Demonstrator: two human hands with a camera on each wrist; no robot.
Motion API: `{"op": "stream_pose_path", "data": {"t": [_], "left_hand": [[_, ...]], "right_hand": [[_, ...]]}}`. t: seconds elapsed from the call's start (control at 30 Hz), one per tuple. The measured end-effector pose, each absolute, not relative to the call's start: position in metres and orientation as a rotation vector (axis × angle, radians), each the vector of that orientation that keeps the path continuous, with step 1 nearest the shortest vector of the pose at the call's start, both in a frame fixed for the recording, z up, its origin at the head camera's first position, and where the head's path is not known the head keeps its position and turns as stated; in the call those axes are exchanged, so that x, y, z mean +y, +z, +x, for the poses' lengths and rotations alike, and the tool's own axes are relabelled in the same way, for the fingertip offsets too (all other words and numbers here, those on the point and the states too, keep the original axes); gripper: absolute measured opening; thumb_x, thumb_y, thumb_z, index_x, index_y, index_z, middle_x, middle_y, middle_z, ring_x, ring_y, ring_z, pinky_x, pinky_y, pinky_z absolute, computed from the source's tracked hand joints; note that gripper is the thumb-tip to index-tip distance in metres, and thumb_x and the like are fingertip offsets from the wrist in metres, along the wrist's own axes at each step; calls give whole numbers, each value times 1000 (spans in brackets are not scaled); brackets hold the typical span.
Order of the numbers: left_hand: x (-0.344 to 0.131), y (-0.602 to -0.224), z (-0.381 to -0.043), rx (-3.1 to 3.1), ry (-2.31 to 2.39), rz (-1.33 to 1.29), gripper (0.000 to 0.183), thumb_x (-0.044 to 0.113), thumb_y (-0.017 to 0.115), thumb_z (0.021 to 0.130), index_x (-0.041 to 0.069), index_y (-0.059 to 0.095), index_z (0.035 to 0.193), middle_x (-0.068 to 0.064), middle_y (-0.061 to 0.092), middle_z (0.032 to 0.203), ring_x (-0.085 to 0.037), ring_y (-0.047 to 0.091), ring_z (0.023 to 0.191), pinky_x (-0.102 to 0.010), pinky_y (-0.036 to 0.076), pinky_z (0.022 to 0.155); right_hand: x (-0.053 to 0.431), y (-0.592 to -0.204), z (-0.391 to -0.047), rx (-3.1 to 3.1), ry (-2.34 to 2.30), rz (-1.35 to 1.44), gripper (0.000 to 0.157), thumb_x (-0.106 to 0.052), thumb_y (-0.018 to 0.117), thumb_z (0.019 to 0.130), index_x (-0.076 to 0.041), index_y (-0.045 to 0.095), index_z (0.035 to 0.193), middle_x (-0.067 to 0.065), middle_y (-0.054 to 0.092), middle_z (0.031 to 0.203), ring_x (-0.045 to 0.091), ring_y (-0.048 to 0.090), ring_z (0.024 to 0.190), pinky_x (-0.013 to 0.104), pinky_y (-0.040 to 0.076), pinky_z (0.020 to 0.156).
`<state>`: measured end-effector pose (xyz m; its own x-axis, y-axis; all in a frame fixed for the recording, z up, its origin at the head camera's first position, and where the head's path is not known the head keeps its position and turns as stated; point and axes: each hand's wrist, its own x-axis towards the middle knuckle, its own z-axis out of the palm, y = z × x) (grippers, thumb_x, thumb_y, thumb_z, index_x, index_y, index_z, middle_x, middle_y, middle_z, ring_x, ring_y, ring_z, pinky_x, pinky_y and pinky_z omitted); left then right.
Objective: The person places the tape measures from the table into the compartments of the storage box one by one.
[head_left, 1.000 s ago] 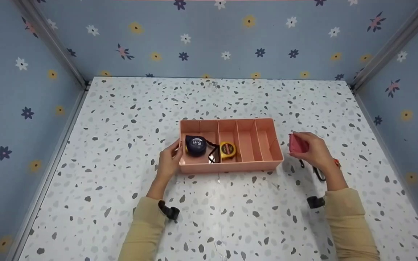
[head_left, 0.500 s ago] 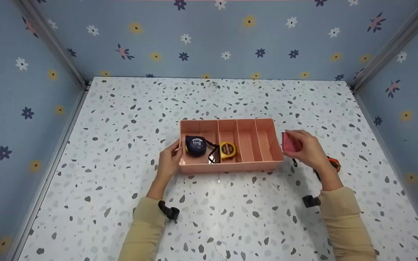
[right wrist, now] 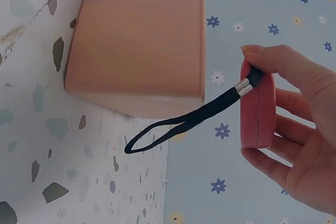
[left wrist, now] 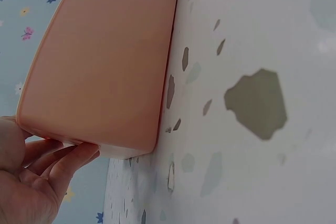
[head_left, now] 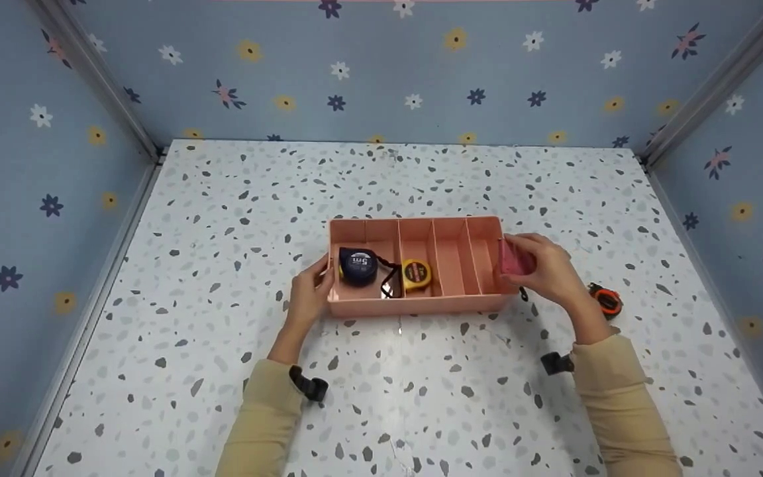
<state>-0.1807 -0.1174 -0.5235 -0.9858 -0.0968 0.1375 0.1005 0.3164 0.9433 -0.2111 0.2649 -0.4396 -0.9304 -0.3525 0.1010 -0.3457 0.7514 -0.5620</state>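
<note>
A pink divided organizer box (head_left: pixel 421 306) stands on the table. My left hand (head_left: pixel 308 291) holds its left end wall, with the thumb at the rim and fingertips (left wrist: pixel 79 156) against the outside. Lying in the widest compartment is a dark blue tape measure (head_left: pixel 358 266) with a black cord, and a small yellow tape measure (head_left: pixel 416 273) sits in the compartment beside it. My right hand (head_left: pixel 550 268) pinches a pink tape measure (right wrist: pixel 257 111) at the box's right rim, above the end compartment. From it hangs a black wrist strap (right wrist: pixel 199 114), outside the box.
An orange and black tape measure (head_left: pixel 607 301) lies on the speckled table (head_left: pixel 461 397), right of the box and beside the right forearm. Flower-patterned panels (head_left: pixel 381 73) enclose the table at the back and both sides.
My right hand has carried the pink tape measure leftward to the box's right rim, uncovering more of the orange and black one. The left hand and the box have stayed put.
</note>
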Motion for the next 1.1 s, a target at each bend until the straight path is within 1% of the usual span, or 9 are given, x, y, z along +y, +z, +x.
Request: {"op": "stream_pose_path", "data": {"t": [0.27, 0.5, 0.73, 0.97, 1.1], "left_hand": [[-117, -522, -180, -2466, -1726, 41, 38, 6, 47, 90, -5, 45, 126, -22, 50, 121, -29, 53, 106, -31, 46, 87], [-117, -523, -181, -2437, -1729, 39, 36, 5, 49, 89, -5, 48, 124, -22, 53, 117, -29, 54, 104, -32, 46, 87], [-117, -523, -180, -2430, -1725, 32, 36, 4, 49, 89, -7, 48, 123, -23, 53, 116, -30, 54, 104, -32, 46, 87], [-117, -523, -180, -2448, -1737, 44, 37, 6, 48, 90, -5, 46, 125, -21, 51, 120, -28, 52, 107, -30, 45, 88], [-117, -522, -180, -2456, -1736, 44, 37, 6, 47, 90, -5, 46, 125, -21, 51, 121, -28, 51, 108, -30, 45, 89]], "right_hand": [[253, -440, -214, 2950, -928, -698, 65, -16, 78, 66, -4, 51, 124, 18, 51, 117, 30, 48, 101, 45, 45, 80], [242, -444, -218, 2928, -938, -713, 65, -16, 77, 67, -4, 50, 125, 18, 51, 116, 30, 48, 101, 44, 44, 81], [231, -447, -221, 2914, -955, -737, 64, -15, 77, 66, -4, 51, 124, 16, 51, 116, 28, 49, 99, 42, 45, 81], [219, -449, -225, 2896, -989, -772, 62, -14, 76, 67, -2, 52, 123, 15, 52, 115, 28, 49, 100, 42, 45, 84], [213, -451, -227, 2881, -1001, -800, 62, -12, 75, 67, -3, 51, 124, 15, 51, 115, 27, 50, 99, 40, 46, 82]]}}
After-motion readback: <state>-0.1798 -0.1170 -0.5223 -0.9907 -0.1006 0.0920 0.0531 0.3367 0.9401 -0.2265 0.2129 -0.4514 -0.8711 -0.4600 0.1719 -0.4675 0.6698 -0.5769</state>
